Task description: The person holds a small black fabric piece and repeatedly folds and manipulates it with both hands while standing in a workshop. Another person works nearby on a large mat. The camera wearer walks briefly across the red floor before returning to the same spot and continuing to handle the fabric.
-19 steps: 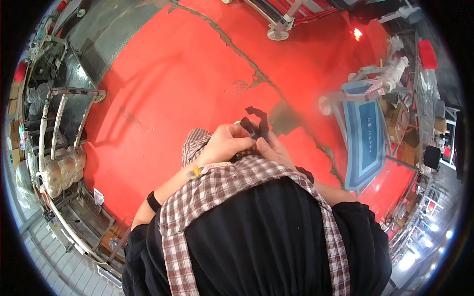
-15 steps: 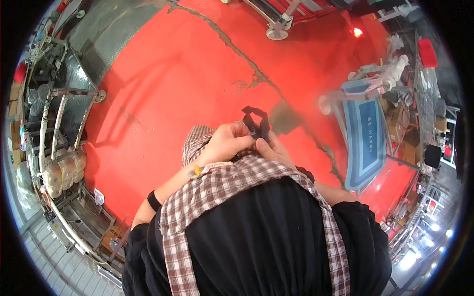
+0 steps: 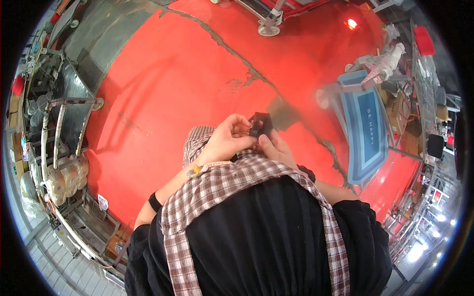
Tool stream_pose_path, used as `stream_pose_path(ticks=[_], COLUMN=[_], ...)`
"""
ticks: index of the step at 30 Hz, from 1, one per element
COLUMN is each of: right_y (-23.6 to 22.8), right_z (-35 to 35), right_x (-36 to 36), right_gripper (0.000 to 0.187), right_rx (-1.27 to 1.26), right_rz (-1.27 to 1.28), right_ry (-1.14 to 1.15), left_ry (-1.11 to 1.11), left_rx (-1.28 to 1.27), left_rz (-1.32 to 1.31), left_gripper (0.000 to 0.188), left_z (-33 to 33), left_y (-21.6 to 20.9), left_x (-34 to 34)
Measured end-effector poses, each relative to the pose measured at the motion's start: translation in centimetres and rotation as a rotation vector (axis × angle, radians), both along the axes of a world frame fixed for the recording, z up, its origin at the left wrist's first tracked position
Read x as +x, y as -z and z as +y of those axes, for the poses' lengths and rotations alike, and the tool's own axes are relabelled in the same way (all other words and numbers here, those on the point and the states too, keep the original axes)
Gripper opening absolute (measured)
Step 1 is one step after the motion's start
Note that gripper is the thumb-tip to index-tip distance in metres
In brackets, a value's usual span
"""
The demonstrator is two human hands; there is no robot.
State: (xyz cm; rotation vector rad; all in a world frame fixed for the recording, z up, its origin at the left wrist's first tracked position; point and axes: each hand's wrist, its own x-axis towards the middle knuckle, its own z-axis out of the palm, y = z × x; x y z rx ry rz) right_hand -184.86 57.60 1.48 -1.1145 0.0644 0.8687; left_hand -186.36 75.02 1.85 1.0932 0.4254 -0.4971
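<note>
2 hands (image 3: 247, 143) have folded the black strap (image 3: 260, 124) smaller.

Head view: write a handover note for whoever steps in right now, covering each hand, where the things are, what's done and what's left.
Left hand: fingers curled on the left side of the black part, gripping it.
Right hand: thumb pressed on the part from below; rest of the hand partly hidden.
Part: a small, dark, angular piece held at chest height above the red floor, in front of the checked apron. Its detail is too small to tell.
Done: part is up and in both hands.
Left: nothing shows it finished; both hands are on it.
</note>
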Motion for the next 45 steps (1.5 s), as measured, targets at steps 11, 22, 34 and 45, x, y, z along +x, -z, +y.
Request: stream_pose_path(ticks=[11, 22, 34, 45], right_y=[1.1, 0.1, -1.3, -0.5], right_z=[0.1, 1.4, 1.5, 0.6], right_x=[0.3, 0.1, 0.7, 1.3], right_gripper=[0.047, 0.049, 0.028, 0.019], right_rx=[0.108, 0.138, -0.128, -0.226], right_rz=[-0.047, 0.011, 0.015, 0.137], right_ry=[0.007, 0.016, -0.021, 0.05], left_ry=[-0.06, -0.006, 0.021, -0.03], left_rx=[-0.09, -0.058, 0.184, -0.114], left_rz=[-0.031, -0.051, -0.024, 0.083], left_gripper=[0.031, 0.036, 0.038, 0.035], left_z=[-0.8, 0.2, 1.2, 1.6], left_y=[0.7, 0.7, -0.6, 1.0], left_x=[0.4, 0.1, -0.3, 0.6])
